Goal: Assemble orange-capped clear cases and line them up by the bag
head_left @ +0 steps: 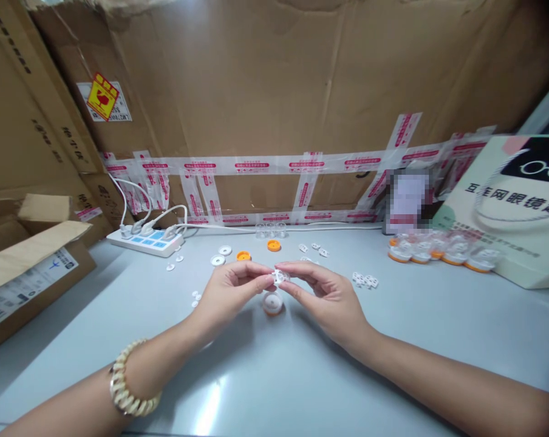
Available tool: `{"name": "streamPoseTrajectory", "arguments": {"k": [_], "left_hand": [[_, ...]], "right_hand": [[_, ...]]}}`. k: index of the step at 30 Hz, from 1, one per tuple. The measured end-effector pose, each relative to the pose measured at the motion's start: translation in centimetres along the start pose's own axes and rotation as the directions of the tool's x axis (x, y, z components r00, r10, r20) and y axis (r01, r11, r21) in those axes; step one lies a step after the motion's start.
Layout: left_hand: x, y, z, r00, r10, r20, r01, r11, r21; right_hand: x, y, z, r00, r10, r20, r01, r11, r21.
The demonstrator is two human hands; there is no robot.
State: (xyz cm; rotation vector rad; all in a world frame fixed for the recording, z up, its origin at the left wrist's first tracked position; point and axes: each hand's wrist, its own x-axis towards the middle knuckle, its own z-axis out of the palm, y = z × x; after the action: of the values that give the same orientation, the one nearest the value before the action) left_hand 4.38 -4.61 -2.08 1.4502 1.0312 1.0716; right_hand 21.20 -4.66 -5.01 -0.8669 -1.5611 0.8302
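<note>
Between my two hands, above the middle of the table, is a small white plastic piece with holes. My left hand pinches its left side with thumb and fingertips. On its right side, the thumb and fingers of my right hand grip the same piece. Fingertips cover part of it. Just below stands a round part with a white top and orange base, apart from both hands. Orange rings and white discs lie beyond the hands. More white pieces with holes rest to the right.
A white power strip with plugged cables lies at the back left. An open cardboard box stands at left. Several clear-and-orange round assemblies sit at right before a pale printed bag. Large taped cardboard walls the back.
</note>
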Motion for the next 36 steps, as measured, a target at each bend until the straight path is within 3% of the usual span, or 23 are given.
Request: {"name": "streamPoseTrajectory", "arguments": {"k": [9, 23, 27, 30, 33, 36], "left_hand": [[-0.2, -0.1, 0.2, 0.998, -0.016, -0.055, 0.012, 0.998, -0.068], [-0.2, 0.2, 0.2, 0.999, -0.034, -0.009, 0.033, 0.994, -0.100], [-0.1, -0.1, 0.2, 1.000, -0.025, 0.003, 0.025, 0.997, -0.077], [-0.2, -0.4, 0.4, 1.000, 0.010, 0.000, -0.010, 1.000, -0.022], [-0.2, -0.4, 0.5, 0.998, 0.056, 0.006, -0.056, 0.996, 0.066], [-0.3, -0.2, 0.7, 0.995, 0.097, 0.011, -0.097, 0.982, 0.160]], "right_hand": [[0.1, -0.7, -0.4, 0.984, -0.180, 0.007, 0.178, 0.967, -0.181], [0.4, -0.6, -0.8, 0.953, -0.285, 0.099, 0.299, 0.936, -0.187], [0.6, -0.7, -0.9, 0.973, -0.195, 0.126, 0.217, 0.957, -0.191], [0.7, -0.7, -0.9, 0.991, -0.035, 0.131, 0.055, 0.987, -0.152], [1.0, -0.7, -0.9, 0.973, 0.160, 0.168, -0.152, 0.987, -0.060], [1.2, -0.9, -1.0, 0.942, 0.265, 0.205, -0.271, 0.963, 0.003]]}}
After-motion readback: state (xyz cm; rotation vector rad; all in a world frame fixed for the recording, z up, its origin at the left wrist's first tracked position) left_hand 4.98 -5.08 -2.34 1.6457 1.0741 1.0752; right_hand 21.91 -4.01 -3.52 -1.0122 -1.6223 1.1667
